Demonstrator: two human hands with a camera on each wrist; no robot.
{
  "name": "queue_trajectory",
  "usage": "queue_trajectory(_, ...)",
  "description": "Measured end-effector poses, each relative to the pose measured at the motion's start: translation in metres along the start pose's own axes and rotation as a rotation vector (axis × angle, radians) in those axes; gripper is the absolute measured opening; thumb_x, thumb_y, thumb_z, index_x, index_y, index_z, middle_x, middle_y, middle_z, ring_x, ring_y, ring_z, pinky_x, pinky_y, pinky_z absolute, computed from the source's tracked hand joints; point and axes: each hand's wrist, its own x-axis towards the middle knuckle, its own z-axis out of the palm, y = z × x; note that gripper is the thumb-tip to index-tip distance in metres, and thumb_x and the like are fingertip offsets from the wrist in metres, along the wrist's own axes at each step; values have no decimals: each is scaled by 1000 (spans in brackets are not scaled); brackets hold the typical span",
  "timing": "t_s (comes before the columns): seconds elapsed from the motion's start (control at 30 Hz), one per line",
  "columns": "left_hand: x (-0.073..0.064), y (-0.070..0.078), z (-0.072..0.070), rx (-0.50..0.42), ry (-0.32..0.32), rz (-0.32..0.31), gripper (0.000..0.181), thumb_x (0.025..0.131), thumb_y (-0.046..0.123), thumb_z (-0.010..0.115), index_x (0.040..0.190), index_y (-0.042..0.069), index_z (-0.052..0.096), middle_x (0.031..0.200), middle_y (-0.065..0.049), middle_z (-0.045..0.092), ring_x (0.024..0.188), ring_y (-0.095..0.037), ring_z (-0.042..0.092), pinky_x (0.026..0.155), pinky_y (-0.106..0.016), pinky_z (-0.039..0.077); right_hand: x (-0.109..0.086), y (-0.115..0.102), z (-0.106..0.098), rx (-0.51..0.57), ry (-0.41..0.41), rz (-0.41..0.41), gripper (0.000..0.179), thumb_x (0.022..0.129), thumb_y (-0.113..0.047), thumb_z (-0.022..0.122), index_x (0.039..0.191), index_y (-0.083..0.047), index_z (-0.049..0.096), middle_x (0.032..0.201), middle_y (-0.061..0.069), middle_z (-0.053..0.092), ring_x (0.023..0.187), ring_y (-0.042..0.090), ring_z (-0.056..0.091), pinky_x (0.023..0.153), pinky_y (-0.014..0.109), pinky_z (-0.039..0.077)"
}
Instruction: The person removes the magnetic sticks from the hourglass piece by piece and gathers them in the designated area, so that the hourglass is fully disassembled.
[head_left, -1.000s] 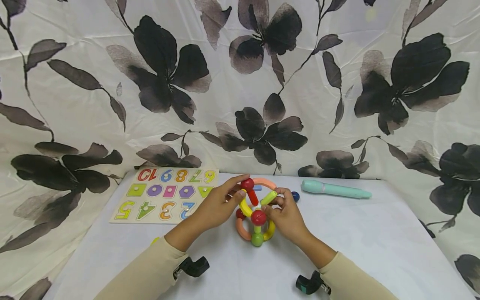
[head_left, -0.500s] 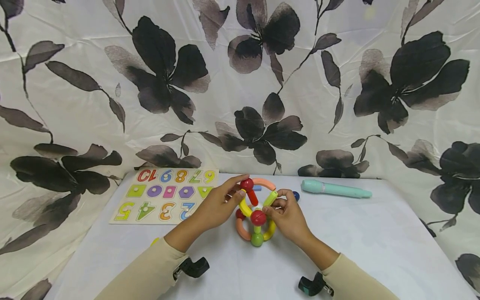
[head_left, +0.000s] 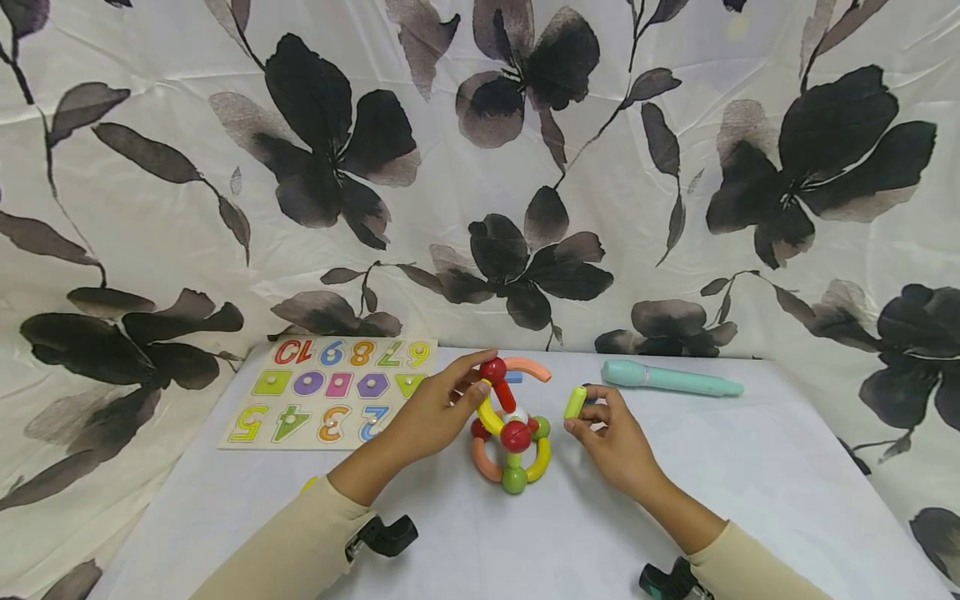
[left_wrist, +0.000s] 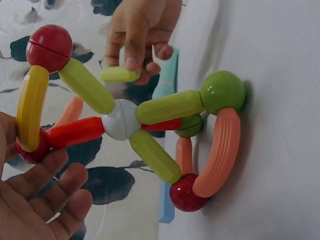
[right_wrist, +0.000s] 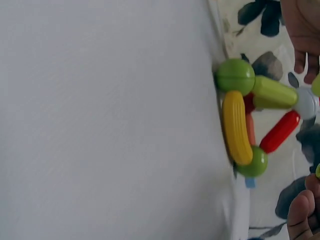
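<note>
A toy structure of balls and sticks stands on the white table, with a white ball at its middle and curved yellow and orange pieces round its base. My left hand holds its upper red ball between thumb and fingers; a curved orange stick juts from that ball. To the right of the structure, my right hand pinches a short yellow-green stick, apart from the rest. In the left wrist view, another yellow-green stick joins the white ball to a red ball.
A number and shape puzzle board lies at the back left. Toward the back right is a turquoise pen-shaped object. A small blue piece lies behind the structure, and a bit of yellow shows beside the left sleeve.
My right hand has moved right with the yellow-green stick, away from the structure, uncovering a green ball there. The dark blue ball behind is now hidden by that hand. My left hand stays put.
</note>
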Motion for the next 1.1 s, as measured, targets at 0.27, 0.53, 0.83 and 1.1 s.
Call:
queue_trajectory(0.27,1,0,0,-2,-2,-5,51,104,28,61,153,33,47,120,1,68,101,-20,61,78,-32,57,-8,21,-25,-90,22,13,57,94,-11,75,140,-10,42,101,4,75,74,18,63,64,27,51)
queue_trajectory(0.53,0,0,0,5,5,-8,51,104,28,61,153,34,47,121,1,68,102,-20,61,78,-32,57,-19,39,-42,-146,6,-15,63,95,-15,75,147,-14,39,102,5,75,67,16,62,60,27,49)
queue_trajectory(0.83,0,0,0,5,0,-4,51,105,26,61,153,33,47,120,2,68,102,-19,62,80,-33,56,-34,51,-57,-177,-77,-52,59,93,-16,77,144,-12,47,96,-1,73,58,10,56,55,26,48)
queue_trajectory(1.1,1,-1,0,5,4,12,50,105,25,60,153,32,48,120,1,68,101,-19,63,82,-34,56,-41,54,-66,-301,-215,-109,57,91,-18,80,140,-11,53,89,-15,67,71,2,55,65,26,47)
